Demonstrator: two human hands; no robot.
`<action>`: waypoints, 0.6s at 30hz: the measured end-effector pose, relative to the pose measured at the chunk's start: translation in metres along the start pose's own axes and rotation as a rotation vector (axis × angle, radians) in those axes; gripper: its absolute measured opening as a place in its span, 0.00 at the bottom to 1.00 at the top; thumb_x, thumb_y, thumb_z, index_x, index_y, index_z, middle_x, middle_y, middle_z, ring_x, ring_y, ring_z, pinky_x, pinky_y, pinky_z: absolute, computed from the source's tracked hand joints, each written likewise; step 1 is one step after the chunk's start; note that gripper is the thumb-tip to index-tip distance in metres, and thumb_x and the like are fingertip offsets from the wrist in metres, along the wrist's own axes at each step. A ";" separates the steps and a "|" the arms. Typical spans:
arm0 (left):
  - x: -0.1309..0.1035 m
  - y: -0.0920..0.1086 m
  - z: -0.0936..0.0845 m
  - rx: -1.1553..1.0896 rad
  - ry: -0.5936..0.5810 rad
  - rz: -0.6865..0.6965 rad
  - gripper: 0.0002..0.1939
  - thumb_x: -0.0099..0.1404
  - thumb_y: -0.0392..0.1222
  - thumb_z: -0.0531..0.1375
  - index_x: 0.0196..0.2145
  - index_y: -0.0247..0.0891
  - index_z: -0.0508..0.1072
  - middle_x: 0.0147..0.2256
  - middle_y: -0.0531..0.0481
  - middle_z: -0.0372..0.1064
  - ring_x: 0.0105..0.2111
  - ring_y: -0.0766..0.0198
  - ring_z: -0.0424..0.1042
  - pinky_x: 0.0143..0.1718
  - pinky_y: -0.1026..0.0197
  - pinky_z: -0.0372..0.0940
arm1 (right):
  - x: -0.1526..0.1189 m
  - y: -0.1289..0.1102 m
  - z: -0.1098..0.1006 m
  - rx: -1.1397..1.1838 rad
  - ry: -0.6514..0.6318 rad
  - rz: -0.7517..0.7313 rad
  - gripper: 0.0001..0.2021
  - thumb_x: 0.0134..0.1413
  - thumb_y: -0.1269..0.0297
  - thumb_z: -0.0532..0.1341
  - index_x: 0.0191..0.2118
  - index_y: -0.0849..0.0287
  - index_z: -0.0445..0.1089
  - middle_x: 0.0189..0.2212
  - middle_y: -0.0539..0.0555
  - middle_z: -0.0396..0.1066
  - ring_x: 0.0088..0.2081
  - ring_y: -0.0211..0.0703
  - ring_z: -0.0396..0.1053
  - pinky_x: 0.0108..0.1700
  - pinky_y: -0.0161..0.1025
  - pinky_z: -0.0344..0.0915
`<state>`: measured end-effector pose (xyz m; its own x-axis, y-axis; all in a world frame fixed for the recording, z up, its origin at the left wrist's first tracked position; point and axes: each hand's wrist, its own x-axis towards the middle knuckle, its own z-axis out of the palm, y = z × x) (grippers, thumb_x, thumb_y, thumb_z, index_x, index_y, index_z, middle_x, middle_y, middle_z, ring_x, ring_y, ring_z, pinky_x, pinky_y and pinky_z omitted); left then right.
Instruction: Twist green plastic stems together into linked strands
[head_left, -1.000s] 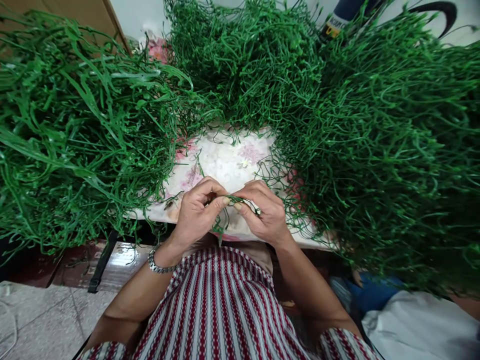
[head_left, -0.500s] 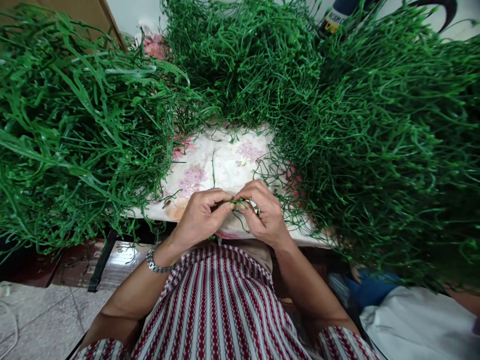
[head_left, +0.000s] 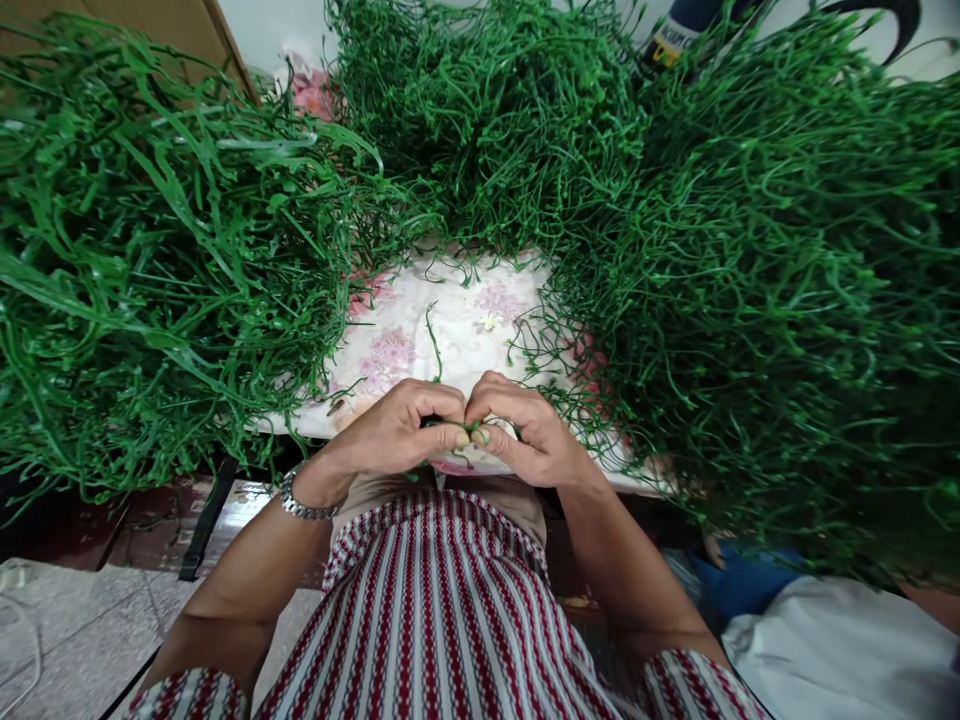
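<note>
My left hand (head_left: 401, 428) and my right hand (head_left: 534, 430) meet close to the cloth's near edge, thumbs and fingertips pinched together. Between the fingertips is a thin green artificial plant stem (head_left: 472, 427), mostly covered by the fingers. A slender green length (head_left: 434, 340) sticks up beyond my left hand; I cannot tell whether it belongs to the same stem. Beneath the hands lies a white floral cloth (head_left: 450, 350), with a few loose green strands on its right part.
Large heaps of green plastic stems stand at the left (head_left: 165, 260), the back (head_left: 495, 120) and the right (head_left: 772, 300). A dark labelled container (head_left: 679, 35) is at the back right, and a cardboard panel (head_left: 202, 45) at the back left. White fabric (head_left: 840, 650) is at the lower right.
Both hands have come slightly nearer to my body, and their fingertips are closer together. The strand sticking up past my left hand has tilted and shifted a little.
</note>
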<state>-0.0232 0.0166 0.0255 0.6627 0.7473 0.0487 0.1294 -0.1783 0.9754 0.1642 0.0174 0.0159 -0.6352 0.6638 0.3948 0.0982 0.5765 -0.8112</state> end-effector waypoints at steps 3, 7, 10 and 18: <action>-0.003 -0.008 -0.001 -0.148 -0.083 0.009 0.15 0.58 0.44 0.58 0.19 0.33 0.67 0.18 0.55 0.56 0.21 0.71 0.54 0.23 0.66 0.51 | 0.002 0.003 0.000 0.182 -0.093 -0.046 0.12 0.59 0.59 0.53 0.29 0.62 0.65 0.23 0.50 0.63 0.28 0.36 0.60 0.36 0.37 0.57; -0.006 -0.015 0.002 -0.304 -0.051 -0.075 0.17 0.54 0.48 0.61 0.16 0.34 0.66 0.16 0.56 0.51 0.19 0.71 0.49 0.20 0.65 0.46 | 0.003 0.008 0.002 0.281 -0.107 0.012 0.14 0.58 0.57 0.54 0.27 0.61 0.66 0.22 0.49 0.61 0.28 0.36 0.60 0.33 0.35 0.58; -0.008 -0.017 0.006 -0.388 -0.018 -0.128 0.17 0.51 0.49 0.62 0.15 0.34 0.67 0.15 0.55 0.51 0.18 0.71 0.49 0.20 0.64 0.46 | 0.002 0.009 0.004 0.326 -0.130 0.068 0.14 0.57 0.57 0.55 0.27 0.61 0.67 0.22 0.50 0.62 0.28 0.36 0.61 0.32 0.36 0.58; -0.009 -0.016 0.016 -0.573 0.166 -0.152 0.18 0.46 0.50 0.65 0.12 0.35 0.66 0.14 0.53 0.53 0.17 0.70 0.52 0.19 0.63 0.48 | 0.002 0.012 0.013 0.501 -0.032 0.171 0.15 0.52 0.54 0.59 0.25 0.61 0.67 0.21 0.49 0.60 0.26 0.36 0.60 0.29 0.36 0.57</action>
<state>-0.0195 0.0024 0.0060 0.5384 0.8352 -0.1125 -0.2342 0.2765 0.9321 0.1542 0.0197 0.0018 -0.6661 0.7088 0.2321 -0.1708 0.1580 -0.9726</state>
